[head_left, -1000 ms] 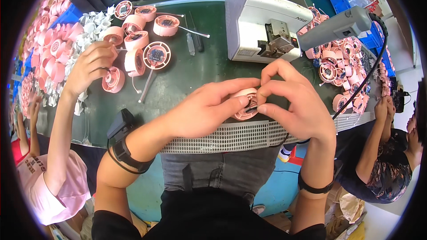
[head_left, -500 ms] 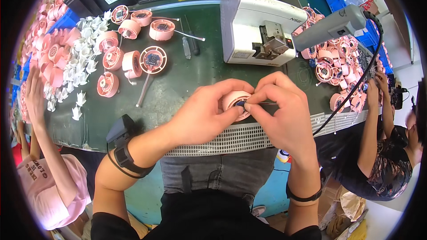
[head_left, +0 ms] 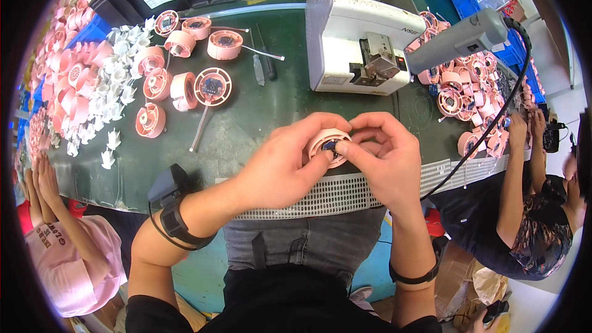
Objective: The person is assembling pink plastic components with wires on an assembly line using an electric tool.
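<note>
Both hands meet at frame centre over the near edge of the dark green counter [head_left: 259, 117]: left hand [head_left: 280, 169] cups a round pink plastic part [head_left: 327, 146] from the left, right hand [head_left: 385, 160] closes on it from the right, thumb and forefinger pinched on its dark centre. More pink round parts [head_left: 185, 80] sit upper left beside a heap of small white pieces [head_left: 117, 95], another pink batch [head_left: 462, 86] at right. A white machine [head_left: 351, 37] stands top centre, grey power tool [head_left: 459, 40] hanging beside it; co-workers' arms at far left and right edges
</note>
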Tool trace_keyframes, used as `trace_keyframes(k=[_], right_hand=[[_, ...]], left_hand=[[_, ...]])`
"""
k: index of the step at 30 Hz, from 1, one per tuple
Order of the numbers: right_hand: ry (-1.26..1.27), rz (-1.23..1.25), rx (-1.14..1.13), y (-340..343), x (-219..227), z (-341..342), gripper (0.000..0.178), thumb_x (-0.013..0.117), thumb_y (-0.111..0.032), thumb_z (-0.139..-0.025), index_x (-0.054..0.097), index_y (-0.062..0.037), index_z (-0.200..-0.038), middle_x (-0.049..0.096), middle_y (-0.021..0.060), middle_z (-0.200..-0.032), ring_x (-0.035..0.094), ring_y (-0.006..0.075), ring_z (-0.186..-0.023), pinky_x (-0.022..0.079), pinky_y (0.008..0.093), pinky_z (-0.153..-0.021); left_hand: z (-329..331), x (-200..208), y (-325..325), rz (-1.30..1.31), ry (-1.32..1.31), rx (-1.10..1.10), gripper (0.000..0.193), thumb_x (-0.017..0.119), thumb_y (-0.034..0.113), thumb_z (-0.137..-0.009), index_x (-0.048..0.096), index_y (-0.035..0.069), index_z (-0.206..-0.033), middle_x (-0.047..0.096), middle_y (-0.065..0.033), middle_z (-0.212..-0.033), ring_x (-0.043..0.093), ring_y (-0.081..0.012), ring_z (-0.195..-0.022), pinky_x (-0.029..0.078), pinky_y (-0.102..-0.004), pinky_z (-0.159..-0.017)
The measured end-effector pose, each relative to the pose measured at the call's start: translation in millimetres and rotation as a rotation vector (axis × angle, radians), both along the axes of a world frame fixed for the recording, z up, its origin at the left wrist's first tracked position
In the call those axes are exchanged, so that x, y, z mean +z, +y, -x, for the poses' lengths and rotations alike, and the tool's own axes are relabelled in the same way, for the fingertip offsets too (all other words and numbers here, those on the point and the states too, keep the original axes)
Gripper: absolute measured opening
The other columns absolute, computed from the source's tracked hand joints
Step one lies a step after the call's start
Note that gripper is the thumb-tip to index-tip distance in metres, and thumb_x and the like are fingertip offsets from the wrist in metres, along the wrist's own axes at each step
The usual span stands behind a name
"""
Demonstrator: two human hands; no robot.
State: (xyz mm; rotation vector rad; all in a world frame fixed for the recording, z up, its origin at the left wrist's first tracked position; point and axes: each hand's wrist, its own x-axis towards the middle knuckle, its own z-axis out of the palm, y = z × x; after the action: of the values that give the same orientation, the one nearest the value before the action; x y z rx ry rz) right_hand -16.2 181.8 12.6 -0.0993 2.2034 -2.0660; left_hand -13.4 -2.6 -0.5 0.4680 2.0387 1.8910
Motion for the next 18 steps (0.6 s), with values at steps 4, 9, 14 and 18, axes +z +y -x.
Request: trace_keyframes(k=[4,9,14,18], right_hand=[[-0.018,0.054,-0.013,2,-6,-4,0.023,0.074,0.005,-0.080,0.061,0.0066,-0.099,0.064,0.0084,-0.096,0.065,0.0123,-0.084,0.057,0.0250,-0.075],[0.122,0.156,-0.057,2,-19,-8,0.016,0.072,0.007,-0.082,0.062,0.0064,-0.094,0.061,0.0079,-0.097,0.066,0.0147,-0.087,0.058,0.0257,-0.077],[0.237,0.080,-0.101,-5,-17,-6,0.015,0.074,0.004,-0.080,0.066,0.0035,-0.092,0.061,0.0091,-0.097,0.066,0.0170,-0.084,0.057,0.0263,-0.073],[0.766,-0.597,-0.232,-10,-17,-10,0.016,0.078,-0.002,-0.073,0.072,-0.0034,-0.088,0.062,0.0075,-0.093,0.063,0.0248,-0.084,0.053,0.0325,-0.071]], left_hand=[[1,5,1,-0.014,-0.016,0.006,0.028,0.053,0.004,-0.097,0.054,0.000,-0.124,0.064,-0.0075,-0.107,0.061,-0.0114,-0.098,0.052,-0.0265,-0.085],[0,1,1,-0.012,0.006,-0.005,0.031,0.051,0.001,-0.097,0.053,0.000,-0.128,0.064,-0.0091,-0.112,0.062,-0.0132,-0.100,0.051,-0.0282,-0.087],[-2,1,1,0.045,0.136,0.031,0.038,0.050,-0.002,-0.096,0.048,0.000,-0.135,0.062,-0.0111,-0.118,0.060,-0.0149,-0.105,0.050,-0.0292,-0.091],[-2,-5,5,-0.019,0.089,0.055,0.042,0.048,-0.003,-0.097,0.045,0.000,-0.138,0.059,-0.0113,-0.123,0.058,-0.0156,-0.111,0.049,-0.0296,-0.094]])
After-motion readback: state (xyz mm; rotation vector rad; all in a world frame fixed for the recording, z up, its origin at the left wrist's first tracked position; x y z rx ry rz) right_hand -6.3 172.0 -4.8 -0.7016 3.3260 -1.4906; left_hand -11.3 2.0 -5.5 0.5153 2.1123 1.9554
